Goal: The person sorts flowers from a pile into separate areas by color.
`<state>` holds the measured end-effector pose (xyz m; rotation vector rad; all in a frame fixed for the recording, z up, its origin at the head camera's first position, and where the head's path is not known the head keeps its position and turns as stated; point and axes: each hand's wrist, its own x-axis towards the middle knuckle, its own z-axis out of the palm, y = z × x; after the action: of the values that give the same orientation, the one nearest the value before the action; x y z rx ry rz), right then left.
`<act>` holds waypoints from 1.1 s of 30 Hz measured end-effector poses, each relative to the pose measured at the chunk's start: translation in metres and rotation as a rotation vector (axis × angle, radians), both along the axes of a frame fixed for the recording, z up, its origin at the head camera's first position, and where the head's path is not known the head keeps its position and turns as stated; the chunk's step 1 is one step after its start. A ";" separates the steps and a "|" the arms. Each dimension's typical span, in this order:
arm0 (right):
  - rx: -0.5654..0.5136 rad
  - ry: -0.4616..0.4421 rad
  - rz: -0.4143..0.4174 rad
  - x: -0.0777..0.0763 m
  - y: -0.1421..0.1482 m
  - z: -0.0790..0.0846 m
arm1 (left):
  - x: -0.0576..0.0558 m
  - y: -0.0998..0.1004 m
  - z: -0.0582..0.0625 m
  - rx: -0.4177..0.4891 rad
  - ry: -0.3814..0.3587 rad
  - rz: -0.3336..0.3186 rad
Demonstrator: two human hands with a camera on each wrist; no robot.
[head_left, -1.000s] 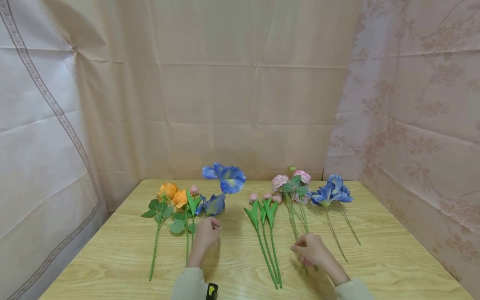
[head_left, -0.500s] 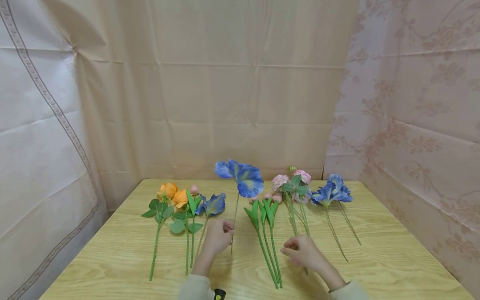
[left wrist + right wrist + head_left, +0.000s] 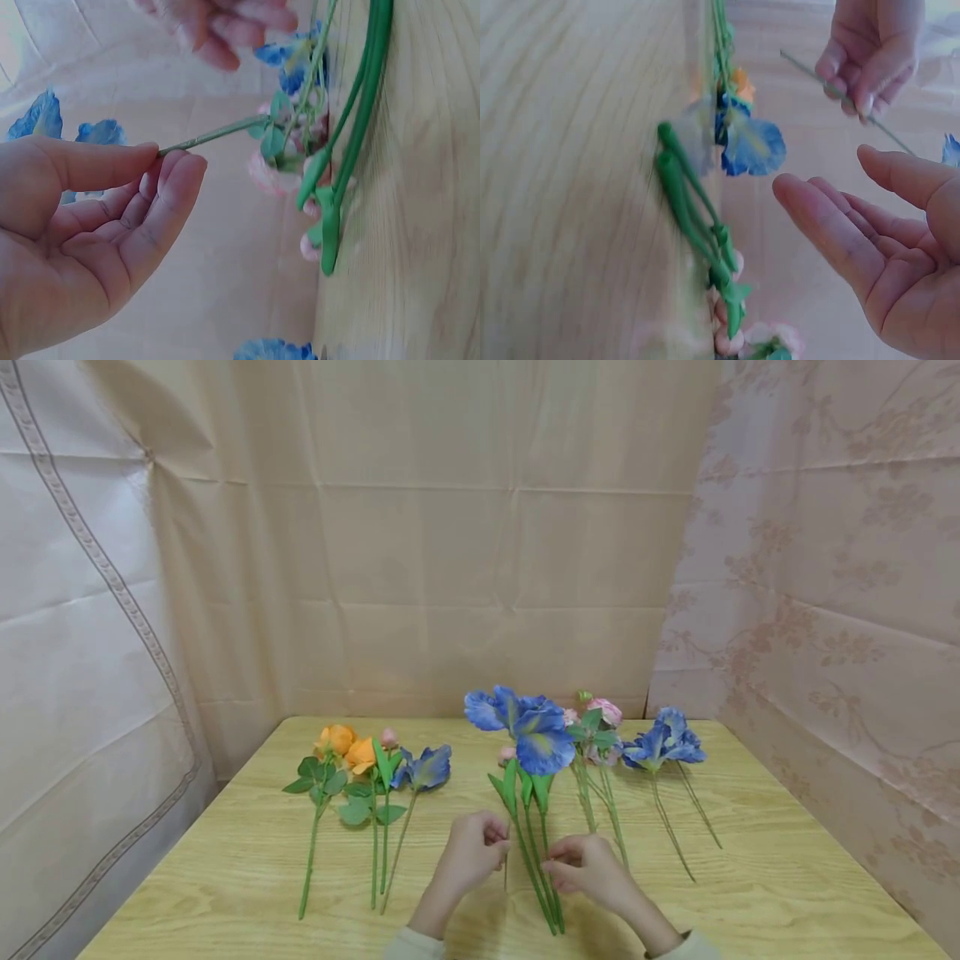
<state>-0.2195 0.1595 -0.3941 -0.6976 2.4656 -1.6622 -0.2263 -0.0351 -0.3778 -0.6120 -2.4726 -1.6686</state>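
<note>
My left hand (image 3: 472, 853) pinches the thin stem (image 3: 214, 136) of a blue iris (image 3: 525, 731) between thumb and fingertips. The iris is held up above the table, its bloom in front of the pink tulips. Just to the right is my right hand (image 3: 592, 870), thumb and fingers parted with nothing between them, as the right wrist view shows (image 3: 885, 251). Below and between the hands, pink tulips with green stems (image 3: 534, 860) lie on the table; the iris bloom hides some of their heads.
On the left lie orange roses (image 3: 335, 742), a pink tulip (image 3: 388, 740) and a blue iris (image 3: 426, 770). Pink, many-petalled flowers (image 3: 604, 713) and more blue irises (image 3: 663, 743) are on the right. Curtains (image 3: 420, 543) enclose the wooden table (image 3: 225, 860).
My left hand has carried the blue iris rightward from the left group to above the tulips. The right hand has moved left, closer to the left hand.
</note>
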 end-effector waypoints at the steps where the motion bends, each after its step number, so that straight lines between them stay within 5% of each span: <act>1: -0.014 0.003 0.008 0.001 -0.001 0.000 | 0.001 0.002 0.001 0.013 0.005 -0.015; 8: -0.072 0.042 0.055 0.008 -0.012 0.000 | 0.005 0.013 0.001 0.048 -0.015 -0.088; 20: -0.072 -0.005 -0.018 0.012 -0.019 -0.007 | 0.013 0.027 0.000 -0.020 0.029 -0.061; 29: -0.051 0.029 -0.008 0.011 -0.016 -0.010 | 0.011 0.027 -0.002 -0.041 0.043 -0.072; 33: -0.022 0.108 -0.068 0.010 -0.010 -0.003 | 0.012 0.027 -0.002 -0.043 0.055 -0.089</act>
<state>-0.2098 0.1499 -0.3966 -0.7336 2.5757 -1.7216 -0.2144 -0.0082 -0.3800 -0.7730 -2.4833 -1.6087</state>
